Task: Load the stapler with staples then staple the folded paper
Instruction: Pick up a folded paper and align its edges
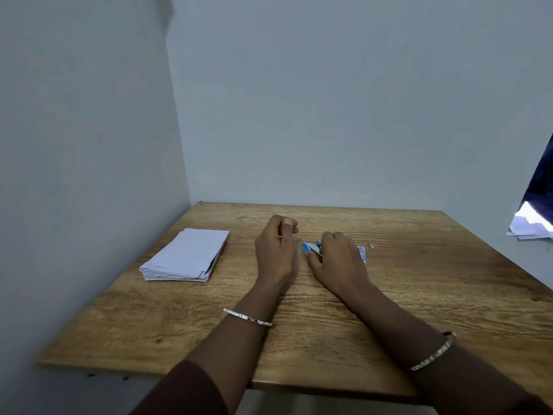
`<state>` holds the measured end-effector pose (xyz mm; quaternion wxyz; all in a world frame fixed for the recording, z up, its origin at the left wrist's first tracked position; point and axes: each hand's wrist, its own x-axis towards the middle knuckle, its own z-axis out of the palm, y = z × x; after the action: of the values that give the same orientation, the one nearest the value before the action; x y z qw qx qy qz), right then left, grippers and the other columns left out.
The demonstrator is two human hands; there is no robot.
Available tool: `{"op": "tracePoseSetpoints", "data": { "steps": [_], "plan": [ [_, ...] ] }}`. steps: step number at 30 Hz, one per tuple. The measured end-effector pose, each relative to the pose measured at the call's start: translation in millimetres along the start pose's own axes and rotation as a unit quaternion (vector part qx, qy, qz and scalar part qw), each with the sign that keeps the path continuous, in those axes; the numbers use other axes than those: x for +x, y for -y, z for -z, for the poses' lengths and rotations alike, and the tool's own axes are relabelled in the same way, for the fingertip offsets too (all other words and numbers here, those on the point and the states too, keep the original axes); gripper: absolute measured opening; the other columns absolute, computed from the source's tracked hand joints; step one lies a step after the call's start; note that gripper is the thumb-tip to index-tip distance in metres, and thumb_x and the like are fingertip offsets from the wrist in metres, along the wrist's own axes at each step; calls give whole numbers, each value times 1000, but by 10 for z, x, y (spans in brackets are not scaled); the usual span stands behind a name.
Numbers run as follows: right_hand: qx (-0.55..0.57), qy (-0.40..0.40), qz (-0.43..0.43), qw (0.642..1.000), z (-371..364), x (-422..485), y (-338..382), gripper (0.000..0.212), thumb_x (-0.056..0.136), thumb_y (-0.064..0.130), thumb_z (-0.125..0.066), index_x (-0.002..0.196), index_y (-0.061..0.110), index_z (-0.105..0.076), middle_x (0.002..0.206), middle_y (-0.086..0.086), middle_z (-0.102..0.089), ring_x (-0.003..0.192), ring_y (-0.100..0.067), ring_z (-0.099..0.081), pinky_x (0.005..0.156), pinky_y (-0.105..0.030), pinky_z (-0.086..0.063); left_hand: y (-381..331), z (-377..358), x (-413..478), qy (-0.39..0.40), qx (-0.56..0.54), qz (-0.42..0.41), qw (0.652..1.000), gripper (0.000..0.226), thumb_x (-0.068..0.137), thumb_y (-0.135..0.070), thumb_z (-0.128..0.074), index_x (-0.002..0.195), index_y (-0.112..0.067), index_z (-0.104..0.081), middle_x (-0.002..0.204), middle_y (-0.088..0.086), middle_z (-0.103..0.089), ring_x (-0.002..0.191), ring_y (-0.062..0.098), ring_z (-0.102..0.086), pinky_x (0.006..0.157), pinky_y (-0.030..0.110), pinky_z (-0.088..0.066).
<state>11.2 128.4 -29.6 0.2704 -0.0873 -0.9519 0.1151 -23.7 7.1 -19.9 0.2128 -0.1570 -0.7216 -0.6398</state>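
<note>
Resting mid-worktop, right hand (338, 262) curls over small blue plastic stapler (311, 249), grip unclear; left hand (276, 250) loosely curled, empty; folded white paper stack (185, 256) nr left edge of wooden worktop (419, 295).

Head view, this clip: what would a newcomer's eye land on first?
Two bare forearms reach to the middle of the wooden table, each with a thin bracelet. The right hand rests over a small blue stapler, while the left hand hovers curled beside it; whether it holds staples cannot be told. A stack of folded white paper lies apart at the table's left.
</note>
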Motion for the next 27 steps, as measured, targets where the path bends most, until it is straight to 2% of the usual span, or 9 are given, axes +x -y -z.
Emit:
{"op": "tracePoseSetpoints", "data": {
  "steps": [4,7,10,12,15,17,19,22,27],
  "plan": [
    [-27,20,-18,999,57,-31,58,34,97,33,-54,115,5,-60,116,-15,-64,107,-29,-58,85,-36,-45,-79,196,-133,3,47,-35,998,21,101,-14,-51,91,-10,-69,85,2,-73,79,17,-66,73,35,-51],
    [-75,-19,-21,997,148,-108,168,38,91,37,-57,111,5,-64,112,-13,-64,103,-29,-58,78,-37,-43,-149,436,-229,8,89,-80,993,17,99,-12,-52,92,-11,-67,84,0,-71,79,18,-64,72,39,-51],
    [-88,-79,60,991,217,-156,400,29,86,31,-61,102,9,-68,103,-10,-66,96,-31,-60,78,-43,-45,-179,784,-280,-7,182,-137,974,11,94,-10,-56,94,-14,-66,91,-3,-72,89,19,-62,79,38,-48],
    [-50,-75,117,989,239,-144,612,25,86,27,-60,104,12,-70,106,-8,-67,99,-30,-61,83,-44,-44,-170,1048,-279,-27,275,-149,949,13,90,-9,-58,99,-13,-66,96,0,-73,96,25,-63,84,42,-48],
    [12,-24,160,987,180,-118,910,32,92,32,-58,117,14,-67,121,-6,-62,112,-28,-57,90,-42,-41,-105,1379,-301,-57,400,-121,907,21,89,-14,-60,109,-11,-68,107,7,-73,105,29,-64,95,45,-44],
    [42,21,158,986,94,-92,1101,45,98,41,-53,136,17,-57,139,-4,-56,129,-26,-50,99,-44,-38,-20,1558,-334,-44,473,-72,877,32,95,-26,-54,123,-15,-64,130,6,-66,124,26,-57,111,46,-29],
    [70,74,146,984,-2,-38,1259,57,102,47,-45,151,18,-42,155,-4,-46,144,-26,-36,109,-48,-30,64,1685,-331,-21,505,-28,862,44,98,-37,-45,136,-18,-57,150,2,-52,142,21,-40,119,48,-12],
    [100,144,129,976,-121,117,1415,66,104,49,-41,160,18,-25,165,-6,-33,156,-26,-19,116,-54,-20,103,1744,-303,-2,525,3,851,52,100,-43,-38,145,-19,-49,158,2,-42,150,20,-27,121,53,-7],
    [87,197,127,968,-351,363,1474,75,101,55,-40,162,21,-15,165,-5,-34,159,-22,-6,116,-57,-16,138,1722,-321,45,546,56,835,58,101,-50,-28,150,-22,-42,164,4,-32,155,26,-14,119,61,2]
  ]
}}
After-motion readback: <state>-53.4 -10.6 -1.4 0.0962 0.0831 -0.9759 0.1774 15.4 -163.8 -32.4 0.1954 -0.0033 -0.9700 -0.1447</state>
